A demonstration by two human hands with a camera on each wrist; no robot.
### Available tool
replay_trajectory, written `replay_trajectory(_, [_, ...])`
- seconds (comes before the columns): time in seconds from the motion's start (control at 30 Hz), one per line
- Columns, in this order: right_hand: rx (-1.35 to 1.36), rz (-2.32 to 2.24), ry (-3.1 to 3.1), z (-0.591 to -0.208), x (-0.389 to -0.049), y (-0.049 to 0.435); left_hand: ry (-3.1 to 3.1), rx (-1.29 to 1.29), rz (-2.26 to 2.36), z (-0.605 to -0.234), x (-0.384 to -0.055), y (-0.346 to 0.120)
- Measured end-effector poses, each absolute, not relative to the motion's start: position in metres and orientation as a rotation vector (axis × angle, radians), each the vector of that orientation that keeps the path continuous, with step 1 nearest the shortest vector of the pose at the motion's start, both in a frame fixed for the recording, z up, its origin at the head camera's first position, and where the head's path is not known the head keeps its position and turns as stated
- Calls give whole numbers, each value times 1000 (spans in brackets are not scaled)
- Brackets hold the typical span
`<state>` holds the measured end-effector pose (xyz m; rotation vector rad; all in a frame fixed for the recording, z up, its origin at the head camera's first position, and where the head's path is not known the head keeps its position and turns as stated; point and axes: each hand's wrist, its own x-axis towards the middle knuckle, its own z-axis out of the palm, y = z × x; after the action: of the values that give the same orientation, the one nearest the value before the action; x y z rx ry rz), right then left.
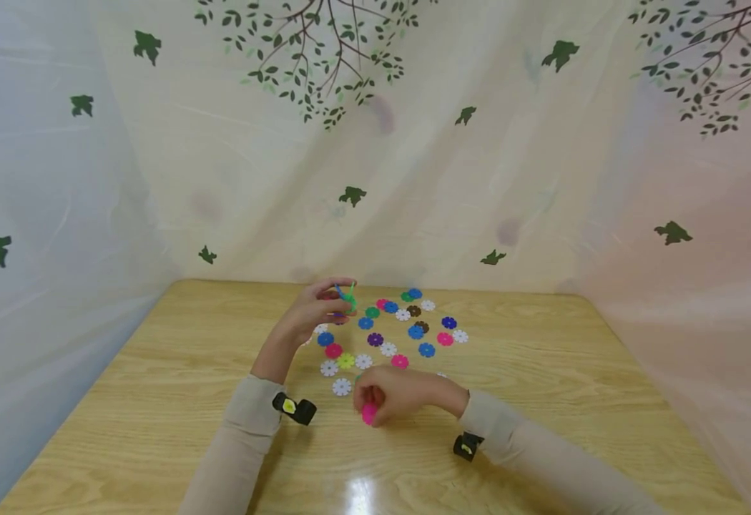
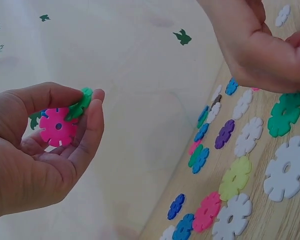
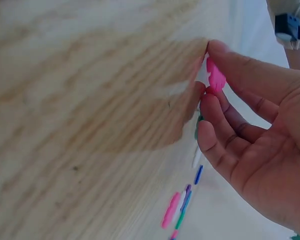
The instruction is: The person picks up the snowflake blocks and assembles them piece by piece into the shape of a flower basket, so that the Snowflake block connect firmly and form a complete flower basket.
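Tabletop (image 1: 575,372) of pale wood runs to its far edge (image 1: 517,292) at twelve o'clock, where a hanging cloth (image 1: 266,200) with printed branches rises close behind. Taking the scattered discs as the dial's centre, wide stretches of wood grain reach toward the side edges at three and nine o'clock, and a patch of glare (image 1: 359,493) shines at six, between the person's two sleeved arms.

Notched plastic discs lie loose beyond the right hand: a blue disc (image 1: 415,293) out at one o'clock, near the far edge; a white disc (image 1: 460,335) at three, next to a rosy disc (image 1: 445,339); a yellow disc (image 1: 346,360) toward eight; and another white disc (image 1: 342,387) toward seven, between the two wrists.

At ten o'clock, the left hand (image 1: 317,307) is raised, its fingertips pinching a green disc (image 2: 80,106) that overlaps a pink notched disc (image 2: 58,127), with a bit of a blue piece (image 2: 44,114) showing behind; how the three meet cannot be made out from here. At six o'clock, low over the wood, the right hand (image 1: 395,393) grips a lone pink disc (image 1: 369,414) between thumb and bent fingers; whether that disc touches the tabletop cannot be told.
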<state>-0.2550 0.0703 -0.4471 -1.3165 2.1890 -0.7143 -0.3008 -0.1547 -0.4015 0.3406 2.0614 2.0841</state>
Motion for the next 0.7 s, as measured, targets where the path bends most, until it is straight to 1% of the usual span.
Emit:
replay_trajectory(0.17, [-1301, -801, 2230, -444, -268, 80, 2050, 345, 2090, -401, -301, -156])
replay_trajectory(0.37, [-1264, -915, 2366, -429, -293, 93, 2070, 336, 2050, -401, -301, -153])
replay_trajectory(0.53, [-1126, -1137, 2531, -410, -312, 98, 2094, 295, 2022, -401, -301, -150])
replay_trajectory(0.7, [-937, -1429, 2533, -400, -322, 94, 2091, 295, 2010, -403, -304, -148])
